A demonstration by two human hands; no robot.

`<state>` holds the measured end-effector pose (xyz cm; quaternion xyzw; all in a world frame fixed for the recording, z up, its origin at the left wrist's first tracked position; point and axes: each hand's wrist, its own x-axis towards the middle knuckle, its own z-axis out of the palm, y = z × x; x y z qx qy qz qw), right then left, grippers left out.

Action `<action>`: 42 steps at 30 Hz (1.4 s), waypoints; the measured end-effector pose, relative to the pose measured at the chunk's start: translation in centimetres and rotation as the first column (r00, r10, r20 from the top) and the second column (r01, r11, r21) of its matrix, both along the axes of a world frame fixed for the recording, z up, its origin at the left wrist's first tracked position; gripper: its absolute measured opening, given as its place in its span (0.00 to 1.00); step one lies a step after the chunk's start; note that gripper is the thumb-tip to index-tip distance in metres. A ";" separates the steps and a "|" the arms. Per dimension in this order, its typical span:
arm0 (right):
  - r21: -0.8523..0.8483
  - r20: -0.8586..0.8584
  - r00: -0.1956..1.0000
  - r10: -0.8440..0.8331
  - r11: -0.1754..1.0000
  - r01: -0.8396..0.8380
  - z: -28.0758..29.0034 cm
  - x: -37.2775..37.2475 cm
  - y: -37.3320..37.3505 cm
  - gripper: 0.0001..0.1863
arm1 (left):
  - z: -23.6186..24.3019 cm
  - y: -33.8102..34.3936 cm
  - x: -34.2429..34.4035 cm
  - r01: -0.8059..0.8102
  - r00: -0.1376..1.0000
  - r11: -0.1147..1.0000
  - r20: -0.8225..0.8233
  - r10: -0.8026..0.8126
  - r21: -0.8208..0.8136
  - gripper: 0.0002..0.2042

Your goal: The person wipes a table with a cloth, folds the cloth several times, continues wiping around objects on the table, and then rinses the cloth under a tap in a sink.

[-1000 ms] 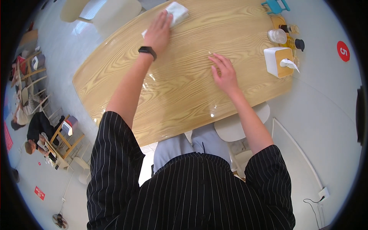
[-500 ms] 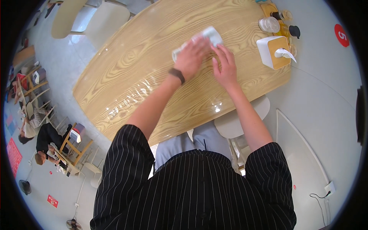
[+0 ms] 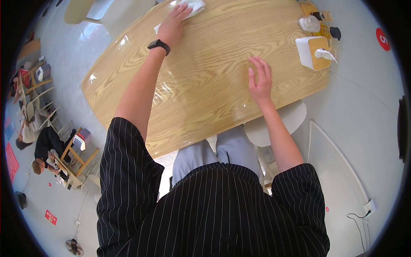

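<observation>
cloth (image 3: 197, 5): white | table (image 3: 209, 83): tan, wavy grain | shirt (image 3: 205, 210): black, pale stripes | trousers (image 3: 192, 157): pale grey | wristband (image 3: 159, 45): black | sticker (image 3: 382, 39): red

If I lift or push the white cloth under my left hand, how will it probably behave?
The white cloth is probably floppy, as it lies flat and rumpled beneath the left hand. It looks thin, so likely light. It may slide easily, because the wood-grain table shows glossy reflections.

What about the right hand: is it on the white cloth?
No, the left hand is on the cloth, while the right hand is well apart from it.
</observation>
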<state>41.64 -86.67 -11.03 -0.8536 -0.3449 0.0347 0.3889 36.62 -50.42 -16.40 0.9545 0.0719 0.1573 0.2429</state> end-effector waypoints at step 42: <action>-0.060 -0.220 0.965 -0.144 0.989 0.134 -1.8 -10.7 -5.6 0.16 | -3.0 -12.1 -7.4 0.138 0.971 0.987 -0.186 -0.150 -0.078 0.28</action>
